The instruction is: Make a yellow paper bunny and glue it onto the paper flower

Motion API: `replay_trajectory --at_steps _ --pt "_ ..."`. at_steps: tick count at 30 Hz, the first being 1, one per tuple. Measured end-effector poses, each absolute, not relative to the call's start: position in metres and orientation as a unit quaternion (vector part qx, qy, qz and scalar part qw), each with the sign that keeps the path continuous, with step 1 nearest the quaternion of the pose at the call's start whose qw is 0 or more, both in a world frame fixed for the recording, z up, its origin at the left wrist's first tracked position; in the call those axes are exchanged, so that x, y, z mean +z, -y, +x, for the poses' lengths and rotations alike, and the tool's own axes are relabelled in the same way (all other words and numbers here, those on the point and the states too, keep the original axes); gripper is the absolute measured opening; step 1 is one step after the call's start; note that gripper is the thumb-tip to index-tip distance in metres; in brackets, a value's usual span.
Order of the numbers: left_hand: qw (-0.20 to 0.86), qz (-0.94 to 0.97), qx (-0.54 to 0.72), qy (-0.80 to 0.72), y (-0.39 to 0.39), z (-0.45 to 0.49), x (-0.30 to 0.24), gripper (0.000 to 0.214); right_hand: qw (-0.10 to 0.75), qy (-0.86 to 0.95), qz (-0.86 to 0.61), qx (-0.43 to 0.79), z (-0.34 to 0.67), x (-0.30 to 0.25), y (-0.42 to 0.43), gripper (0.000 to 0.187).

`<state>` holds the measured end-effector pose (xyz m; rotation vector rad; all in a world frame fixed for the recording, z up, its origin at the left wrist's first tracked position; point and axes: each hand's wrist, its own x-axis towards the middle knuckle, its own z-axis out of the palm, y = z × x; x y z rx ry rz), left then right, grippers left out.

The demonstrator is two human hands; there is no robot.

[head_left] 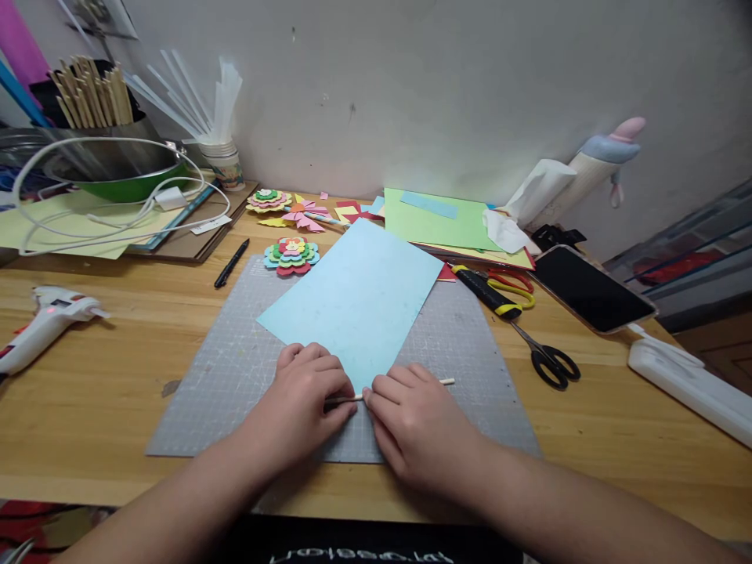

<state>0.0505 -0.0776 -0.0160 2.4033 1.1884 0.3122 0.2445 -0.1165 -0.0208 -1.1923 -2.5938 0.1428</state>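
A sheet of light blue paper [358,294] lies on the grey cutting mat [235,392], one corner pointing toward me. At that near corner a thin wooden stick [447,381] runs crosswise, its pale end sticking out past my right hand. My left hand [311,388] pinches the stick between thumb and fingers, just left of the corner. Close beside it, my right hand [414,419] is closed over the stick and the paper's edge. Most of the stick is hidden under my fingers, so I cannot tell how far the corner wraps around it.
Layered paper flowers [292,255] and a black pen [232,263] lie left of the paper. A glue gun [50,325] rests at far left. Rightward are a utility knife [485,291], black-handled scissors [555,366], a phone [593,287] and a power strip [693,384]. Green paper [435,227] lies behind.
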Motion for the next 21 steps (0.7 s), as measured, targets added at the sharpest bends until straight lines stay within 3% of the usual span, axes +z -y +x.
replay_trajectory --at_steps 10,21 --pt "0.225 0.861 0.100 -0.445 0.079 0.053 -0.014 0.008 0.110 0.898 -0.420 0.065 0.247 -0.022 0.110 0.012" --pt "0.227 0.862 0.110 -0.439 0.078 0.054 -0.015 0.011 0.139 0.903 -0.405 0.041 0.252 -0.029 0.101 0.018"
